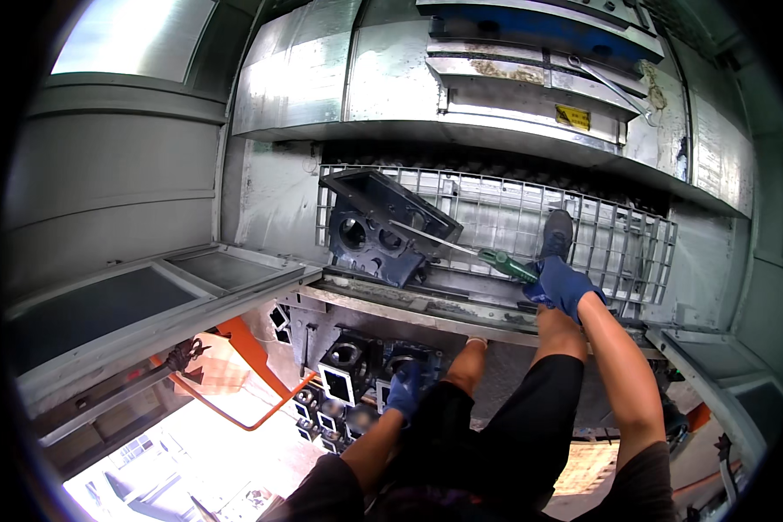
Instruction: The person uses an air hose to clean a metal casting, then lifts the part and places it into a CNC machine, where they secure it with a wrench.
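My right hand, in a blue glove, is wrapped round a green-handled air blow gun. The gun's long thin metal tube points left, its tip over a dark metal casting with round bores. That casting rests on a wire grate, with an open rectangular frame part leaning across it. Lower down on the left, my gloved left hand grips the edge of another dark casting. The fingertips there are partly lost against the dark metal.
My shoe stands on the grate. A metal sill runs across in front of it. Several more castings sit at the lower left, beside an orange bar. A wrench lies on the machine fixture above.
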Tool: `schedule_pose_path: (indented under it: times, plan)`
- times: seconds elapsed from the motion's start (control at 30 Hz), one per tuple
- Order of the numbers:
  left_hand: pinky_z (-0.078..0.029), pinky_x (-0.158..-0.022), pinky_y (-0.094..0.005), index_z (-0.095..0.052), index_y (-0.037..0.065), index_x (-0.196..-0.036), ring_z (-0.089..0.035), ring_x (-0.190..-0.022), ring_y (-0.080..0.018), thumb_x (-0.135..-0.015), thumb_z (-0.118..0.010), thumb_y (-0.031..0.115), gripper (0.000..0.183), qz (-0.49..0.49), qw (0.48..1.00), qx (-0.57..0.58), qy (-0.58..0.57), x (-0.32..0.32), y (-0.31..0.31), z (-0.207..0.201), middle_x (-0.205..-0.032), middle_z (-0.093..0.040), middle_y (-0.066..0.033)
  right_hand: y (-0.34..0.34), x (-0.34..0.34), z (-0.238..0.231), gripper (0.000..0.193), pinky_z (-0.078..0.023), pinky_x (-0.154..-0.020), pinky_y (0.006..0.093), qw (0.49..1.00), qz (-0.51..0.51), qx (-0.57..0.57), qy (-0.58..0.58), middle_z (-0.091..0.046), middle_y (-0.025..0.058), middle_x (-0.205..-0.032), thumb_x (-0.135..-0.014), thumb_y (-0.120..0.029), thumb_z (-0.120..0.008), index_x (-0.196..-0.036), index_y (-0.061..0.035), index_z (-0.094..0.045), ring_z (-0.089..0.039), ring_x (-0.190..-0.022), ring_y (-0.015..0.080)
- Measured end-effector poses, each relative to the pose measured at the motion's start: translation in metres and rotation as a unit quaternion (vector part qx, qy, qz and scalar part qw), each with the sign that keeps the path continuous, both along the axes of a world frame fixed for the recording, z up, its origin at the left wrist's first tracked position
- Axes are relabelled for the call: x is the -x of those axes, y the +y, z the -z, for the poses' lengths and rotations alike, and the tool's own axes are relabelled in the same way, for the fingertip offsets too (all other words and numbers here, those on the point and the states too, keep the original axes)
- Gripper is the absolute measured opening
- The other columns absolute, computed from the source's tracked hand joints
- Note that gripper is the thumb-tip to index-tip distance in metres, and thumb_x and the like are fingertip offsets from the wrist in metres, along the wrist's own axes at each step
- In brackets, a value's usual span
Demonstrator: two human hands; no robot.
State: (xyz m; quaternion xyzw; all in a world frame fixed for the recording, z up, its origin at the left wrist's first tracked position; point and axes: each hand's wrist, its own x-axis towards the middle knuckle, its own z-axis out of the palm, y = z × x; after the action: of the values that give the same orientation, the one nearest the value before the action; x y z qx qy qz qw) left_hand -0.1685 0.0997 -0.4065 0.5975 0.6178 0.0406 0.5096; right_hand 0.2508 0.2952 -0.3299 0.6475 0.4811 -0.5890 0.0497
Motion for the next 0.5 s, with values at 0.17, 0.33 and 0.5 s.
schedule_pose_path:
  times: [0.17, 0.33, 0.5]
  plan:
    - [-0.045, -0.074, -0.041, -0.048, 0.007, -0.112, -0.058, -0.088, -0.0358, -0.081, -0.064, 0.033, 0.044, -0.052, 0.997, 0.059, 0.026, -0.008, -0.003, -0.005, -0.093, -0.059, -0.0167, -0.002, 0.0, 0.005, 0.024, -0.045, -0.052, 0.0326, 0.999, 0.039, 0.031, 0.007, -0.062, 0.0091, -0.066, -0.074, -0.019, -0.074, -0.092, -0.0048, -0.067, -0.055, -0.054, 0.0159]
    - [-0.039, -0.096, -0.0343, -0.022, 0.013, -0.142, -0.046, -0.116, -0.0267, -0.091, -0.055, 0.027, 0.063, 0.126, 0.975, 0.107, 0.148, -0.029, 0.025, -0.044, -0.129, -0.044, -0.0135, -0.018, -0.015, 0.0, 0.024, -0.047, -0.056, 0.0332, 0.993, 0.1, 0.056, 0.023, -0.064, 0.0121, -0.071, -0.076, -0.02, -0.07, -0.095, -0.006, -0.067, -0.06, -0.059, 0.0203]
    - [-0.042, -0.086, -0.0395, -0.034, 0.012, -0.131, -0.052, -0.104, -0.0342, -0.083, -0.061, 0.033, 0.059, 0.133, 0.984, -0.042, 0.11, -0.017, 0.015, -0.032, -0.115, -0.051, -0.0167, -0.048, -0.033, -0.02, 0.025, -0.049, -0.062, 0.0373, 0.999, 0.017, 0.029, -0.011, -0.065, 0.0181, -0.077, -0.078, -0.024, -0.065, -0.094, -0.0057, -0.066, -0.064, -0.068, 0.0296]
